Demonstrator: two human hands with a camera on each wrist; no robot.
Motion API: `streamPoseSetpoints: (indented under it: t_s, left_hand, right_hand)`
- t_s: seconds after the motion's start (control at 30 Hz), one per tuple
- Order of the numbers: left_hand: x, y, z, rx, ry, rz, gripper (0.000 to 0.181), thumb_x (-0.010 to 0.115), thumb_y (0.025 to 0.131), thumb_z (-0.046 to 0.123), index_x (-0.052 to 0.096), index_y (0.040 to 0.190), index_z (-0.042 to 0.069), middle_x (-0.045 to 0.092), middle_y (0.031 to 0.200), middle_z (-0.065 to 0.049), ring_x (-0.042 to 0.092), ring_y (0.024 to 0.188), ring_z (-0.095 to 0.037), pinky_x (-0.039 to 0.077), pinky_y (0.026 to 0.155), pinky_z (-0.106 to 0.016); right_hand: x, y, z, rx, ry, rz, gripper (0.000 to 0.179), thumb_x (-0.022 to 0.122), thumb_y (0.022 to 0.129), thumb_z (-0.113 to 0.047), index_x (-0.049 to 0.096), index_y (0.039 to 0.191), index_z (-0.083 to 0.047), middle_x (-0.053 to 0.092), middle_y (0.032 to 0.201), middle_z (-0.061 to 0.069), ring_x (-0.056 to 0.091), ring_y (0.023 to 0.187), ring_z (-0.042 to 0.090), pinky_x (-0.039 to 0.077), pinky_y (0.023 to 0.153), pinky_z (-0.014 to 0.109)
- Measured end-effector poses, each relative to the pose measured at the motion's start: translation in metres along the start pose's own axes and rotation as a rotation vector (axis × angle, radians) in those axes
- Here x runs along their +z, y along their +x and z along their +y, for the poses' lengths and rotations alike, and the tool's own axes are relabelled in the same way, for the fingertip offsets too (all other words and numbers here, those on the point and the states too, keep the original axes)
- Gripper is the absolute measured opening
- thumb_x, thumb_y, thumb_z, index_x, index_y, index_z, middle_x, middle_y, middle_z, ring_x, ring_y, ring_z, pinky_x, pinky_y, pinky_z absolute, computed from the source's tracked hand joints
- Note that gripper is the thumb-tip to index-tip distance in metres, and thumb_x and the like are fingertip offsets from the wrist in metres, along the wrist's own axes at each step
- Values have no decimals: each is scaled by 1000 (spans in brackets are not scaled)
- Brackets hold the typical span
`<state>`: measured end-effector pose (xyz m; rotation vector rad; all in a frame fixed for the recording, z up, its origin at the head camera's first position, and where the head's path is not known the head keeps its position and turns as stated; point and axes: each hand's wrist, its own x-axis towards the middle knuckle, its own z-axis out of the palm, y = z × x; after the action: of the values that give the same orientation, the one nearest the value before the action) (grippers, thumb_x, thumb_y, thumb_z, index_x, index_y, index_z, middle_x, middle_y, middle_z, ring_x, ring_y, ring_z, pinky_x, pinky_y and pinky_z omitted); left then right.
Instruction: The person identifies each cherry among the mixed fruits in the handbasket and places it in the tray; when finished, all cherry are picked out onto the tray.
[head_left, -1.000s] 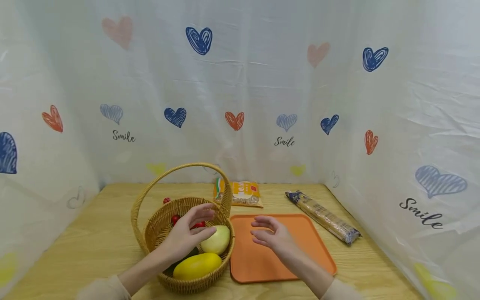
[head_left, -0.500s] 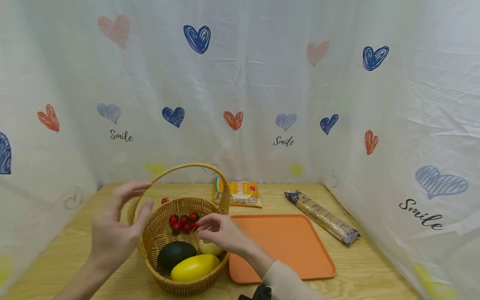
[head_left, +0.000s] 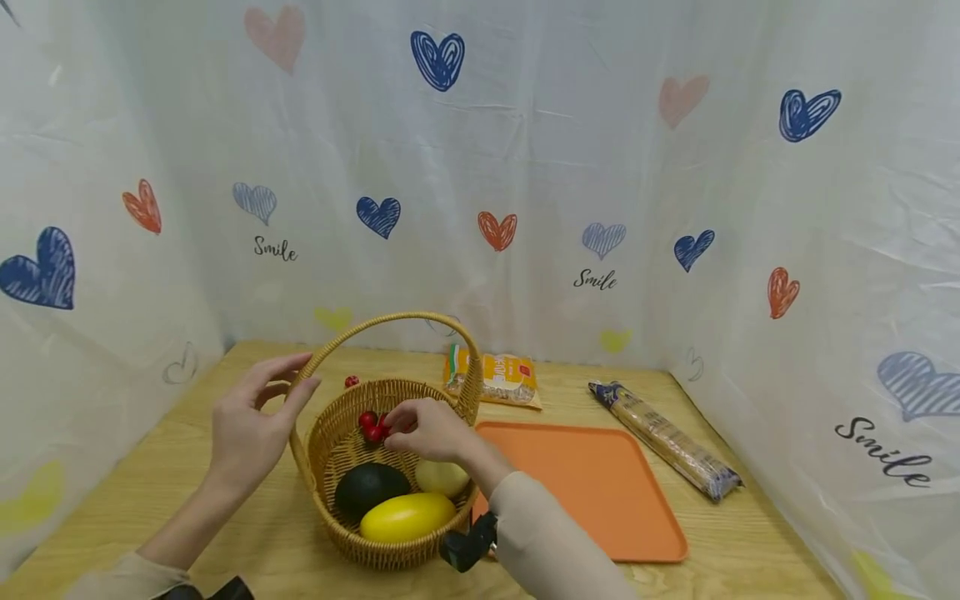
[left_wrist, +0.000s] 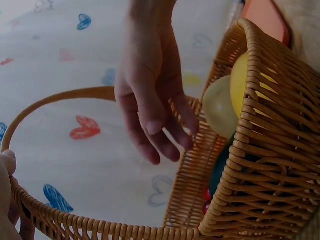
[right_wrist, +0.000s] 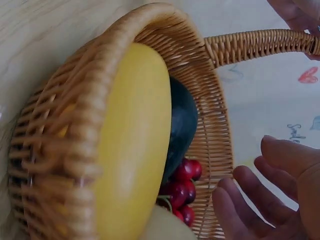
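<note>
A wicker basket (head_left: 390, 554) stands on the table with its handle upright. My left hand (head_left: 251, 417) holds the left side of the handle, thumb in front and fingers behind. Over the basket hovers my right hand (head_left: 435, 429), fingers loosely bent and holding nothing; the right wrist view shows them apart from the fruit. Inside lie red cherries (right_wrist: 182, 187), a dark green oval fruit (head_left: 371, 490), a long yellow fruit (head_left: 408, 517) and a pale round fruit (left_wrist: 220, 107). The right hand partly hides the cherries in the head view.
An orange tray (head_left: 592, 492) lies right of the basket. Behind are an orange food packet (head_left: 510, 379) and, at right, a long clear packet (head_left: 667, 437). A small red object (head_left: 352, 382) sits behind the basket. A heart-print curtain (head_left: 525, 150) encloses the table.
My left hand has moved left from over the basket and taken hold of the handle. The right hand has come left from above the tray to over the basket. The head view has shifted slightly.
</note>
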<state>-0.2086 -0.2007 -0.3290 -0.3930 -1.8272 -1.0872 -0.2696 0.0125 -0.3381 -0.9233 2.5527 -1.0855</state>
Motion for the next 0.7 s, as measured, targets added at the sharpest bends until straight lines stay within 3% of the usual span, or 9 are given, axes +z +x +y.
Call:
streamPoseSetpoints:
  t_s: [0.13,0.27,0.37,0.5,0.7]
  left_hand:
    - [1,-1,-3,-20,-15,4,37,73,75,-12,68,110,0,64,97,2,56,84,1,48,76,-6]
    - [1,-4,-5,-42,-35,12,37,72,75,-14,68,109,0,64,97,4,57,85,0,49,76,-7]
    - [1,-5,-6,-50,-49,18,37,72,74,-15,68,109,-1,65,97,3,57,85,-1,49,76,-7]
    - [3,-6,-7,-49,-61,20,37,72,74,-17,68,108,-3,65,95,-1,57,83,-2,50,77,-8]
    - [2,-5,-6,-71,-85,8,36,71,75,-15,67,109,-3,65,96,2,58,85,-3,50,78,-9]
  right_hand:
    - [3,4,0,30,144,1,22,67,89,-14,67,109,-6,65,91,-3,63,78,13,54,67,22]
    - [9,11,8,109,346,22,26,65,90,-11,64,114,-1,64,98,2,66,81,19,58,73,31]
    - [11,18,18,208,563,102,31,63,91,-9,60,119,3,63,104,9,64,94,29,57,82,36]
    - [8,25,26,338,786,257,35,60,93,-7,55,125,6,62,111,18,60,105,35,56,86,35]
    - [8,34,23,440,849,348,37,61,92,-6,53,126,5,61,113,19,62,101,31,56,85,33]
